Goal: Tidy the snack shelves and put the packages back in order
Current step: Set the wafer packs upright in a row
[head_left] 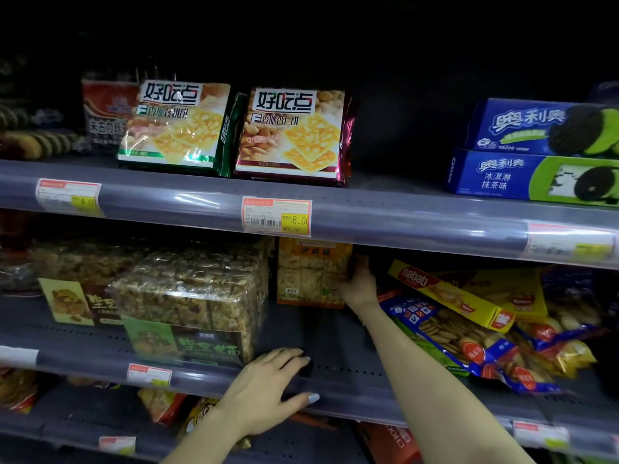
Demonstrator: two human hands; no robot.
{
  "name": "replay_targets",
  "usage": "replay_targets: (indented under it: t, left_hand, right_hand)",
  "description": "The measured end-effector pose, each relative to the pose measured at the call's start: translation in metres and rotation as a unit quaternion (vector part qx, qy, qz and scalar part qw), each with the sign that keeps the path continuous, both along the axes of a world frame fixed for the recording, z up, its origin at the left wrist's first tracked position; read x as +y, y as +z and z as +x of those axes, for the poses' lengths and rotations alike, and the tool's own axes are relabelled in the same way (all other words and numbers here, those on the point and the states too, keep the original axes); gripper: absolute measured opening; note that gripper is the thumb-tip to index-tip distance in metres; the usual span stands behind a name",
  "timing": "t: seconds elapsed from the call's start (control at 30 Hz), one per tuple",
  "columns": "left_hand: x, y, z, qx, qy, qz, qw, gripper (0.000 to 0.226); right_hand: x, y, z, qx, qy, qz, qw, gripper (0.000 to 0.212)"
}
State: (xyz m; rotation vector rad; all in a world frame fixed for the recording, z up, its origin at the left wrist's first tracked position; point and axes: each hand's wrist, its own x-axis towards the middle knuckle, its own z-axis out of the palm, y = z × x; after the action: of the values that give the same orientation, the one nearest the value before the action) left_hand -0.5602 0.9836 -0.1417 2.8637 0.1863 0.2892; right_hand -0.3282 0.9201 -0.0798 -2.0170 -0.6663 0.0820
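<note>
My right hand (pixel 360 283) reaches deep into the middle shelf and grips the right side of an orange pack of rice-crisp squares (pixel 308 272), which stands upright at the back. My left hand (pixel 268 386) rests with spread fingers on the front edge of the middle shelf (pixel 351 383), just right of a clear nut-bar pack with a green label (pixel 191 306). A second nut-bar pack with a yellow label (pixel 77 283) sits behind and left of it.
A jumbled heap lies to the right: a yellow Nabati box (pixel 449 293) and blue cracker bags (pixel 459 339). On the upper shelf stand two cracker packs (pixel 181 125) (pixel 294 135) and two stacked blue Oreo boxes (pixel 536 152). More bags fill the bottom shelf (pixel 164 403).
</note>
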Motion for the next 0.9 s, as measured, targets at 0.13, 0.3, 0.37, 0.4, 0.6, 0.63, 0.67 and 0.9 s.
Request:
replay_targets:
  t: [0.13, 0.3, 0.37, 0.4, 0.6, 0.63, 0.67, 0.9]
  left_hand:
    - [-0.004, 0.011, 0.004, 0.040, 0.014, -0.027, 0.999, 0.084]
    - [-0.015, 0.020, 0.016, 0.030, 0.033, -0.097, 0.994, 0.092]
    - [-0.024, 0.029, 0.026, 0.007, 0.036, -0.129, 0.991, 0.075]
    - [-0.029, 0.034, 0.033, -0.007, 0.038, -0.145, 0.989, 0.059]
    - [-0.066, 0.068, 0.075, -0.068, 0.025, -0.275, 0.959, 0.033]
    - [-0.074, 0.073, 0.081, -0.074, 0.022, -0.294, 0.953, 0.029]
    - [-0.081, 0.079, 0.088, -0.075, 0.018, -0.309, 0.948, 0.025]
    - [-0.131, 0.104, 0.130, -0.046, -0.015, -0.329, 0.943, 0.050]
  right_hand:
    - [-0.011, 0.006, -0.016, -0.012, 0.002, -0.005, 1.000, 0.076]
    - [-0.043, 0.026, -0.035, 0.041, 0.026, 0.006, 0.999, 0.051]
    - [-0.061, 0.033, -0.038, 0.077, 0.034, 0.014, 0.996, 0.041]
    - [-0.071, 0.036, -0.039, 0.095, 0.036, 0.024, 0.995, 0.038]
    - [-0.140, 0.051, -0.042, 0.169, 0.003, 0.082, 0.982, 0.021]
    - [-0.153, 0.053, -0.042, 0.179, -0.009, 0.096, 0.979, 0.020]
    - [-0.166, 0.055, -0.044, 0.192, -0.027, 0.113, 0.974, 0.020]
    - [-0.246, 0.058, -0.041, 0.230, -0.107, 0.153, 0.955, 0.028]
